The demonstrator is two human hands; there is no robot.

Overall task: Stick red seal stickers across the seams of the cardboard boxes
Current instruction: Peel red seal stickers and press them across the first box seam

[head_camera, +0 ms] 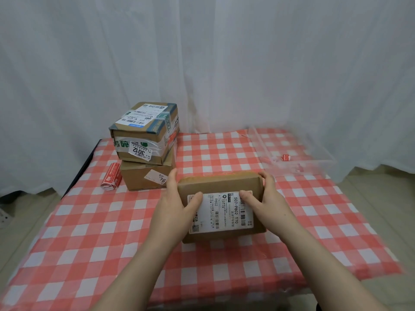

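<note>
A: Hands?
B: Left hand (177, 203) and right hand (267, 198) each grip one end of the labelled cardboard box (220, 184), thumbs on its label, fingers curled behind.
A: Box location?
B: Middle of the table (112, 232), label face tilted toward the camera. Sticker roll (111, 176) lies at left, just beside two stacked boxes (143, 131).

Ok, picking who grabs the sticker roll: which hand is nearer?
Left. The left hand grips the box end facing the sticker roll; the right hand grips the opposite end.
</note>
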